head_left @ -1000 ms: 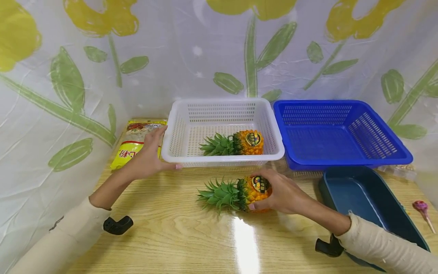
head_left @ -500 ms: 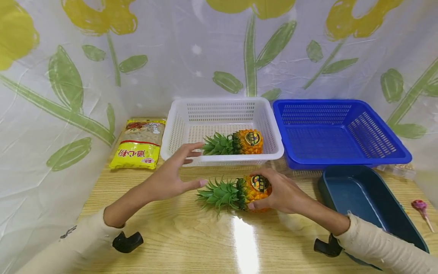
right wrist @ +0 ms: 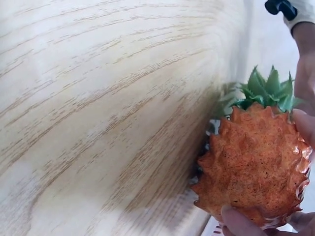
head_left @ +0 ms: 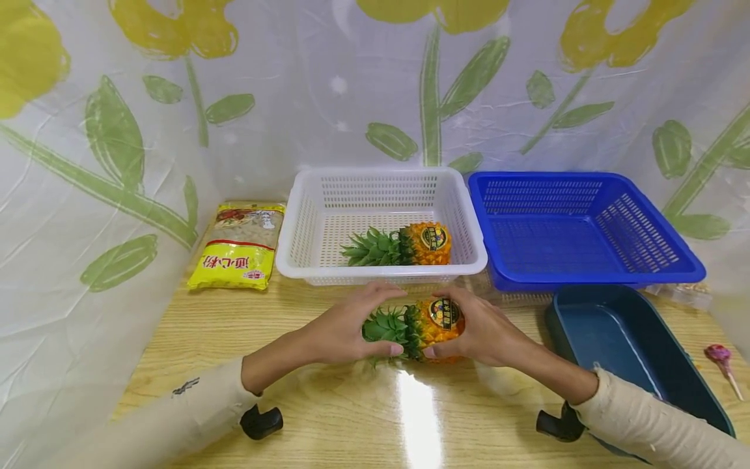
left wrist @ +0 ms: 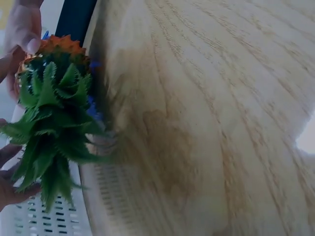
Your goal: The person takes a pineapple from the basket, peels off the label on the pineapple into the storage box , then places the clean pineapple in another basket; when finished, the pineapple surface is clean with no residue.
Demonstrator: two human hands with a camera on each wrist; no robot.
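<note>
A pineapple [head_left: 432,326] with an orange body, green crown and dark label lies on its side, crown to the left, just in front of the white basket. My right hand [head_left: 489,331] grips its body, fingers at the far side and thumb at the near side. Around the green crown spreads my left hand [head_left: 342,329], its thumb in front and fingers behind, covering the leaf tips. The left wrist view has the crown [left wrist: 51,118] with fingers beside the leaves. In the right wrist view the pineapple's knobbly base [right wrist: 253,162] faces the camera. A second pineapple [head_left: 430,243] lies inside the white basket.
The white basket [head_left: 381,271] stands at the back, with a blue basket [head_left: 551,244] to its right. A dark teal tub [head_left: 629,345] sits nearer on the right, beside a lollipop [head_left: 719,355]. A yellow food packet [head_left: 234,264] lies at the left.
My left hand has left the white basket's left side and come forward and right to the pineapple's crown. The right hand has stayed on the pineapple, which has not visibly moved.
</note>
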